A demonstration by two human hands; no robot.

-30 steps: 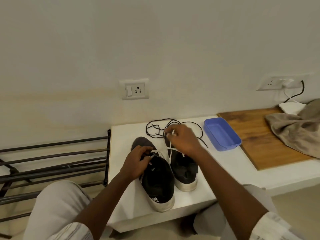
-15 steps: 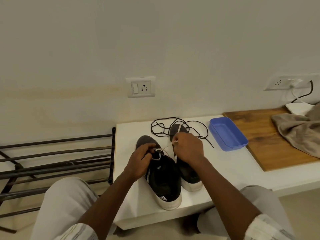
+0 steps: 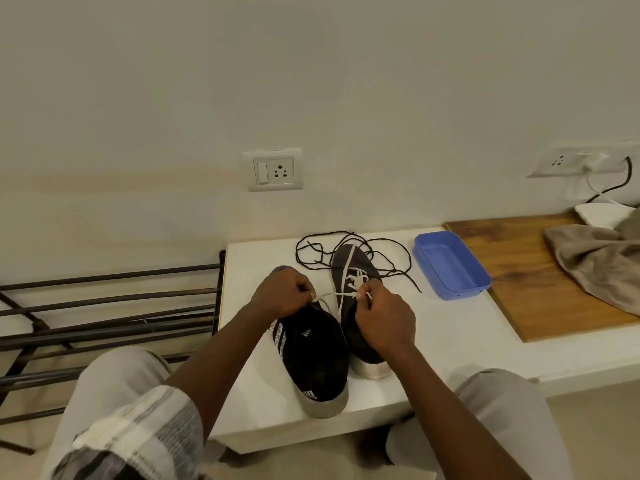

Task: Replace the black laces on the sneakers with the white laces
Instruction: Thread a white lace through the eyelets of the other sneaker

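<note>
1. Just left of the blue tray [image 3: 464, 292], two black sneakers [image 3: 311, 355] stand side by side on the white ledge [image 3: 433, 334].
2. The left hand [image 3: 280, 292] pinches one end of the white lace [image 3: 332, 295].
3. The right hand [image 3: 384, 317] pinches the other end, on the tray's side.
4. The black laces [image 3: 410, 259] lie loose beside the tray, around the sneakers' toes.

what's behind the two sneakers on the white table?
Loose black laces lie looped on the white table behind the sneakers, reaching the right one's toe. Where the loops pass behind that toe is hidden.
</note>
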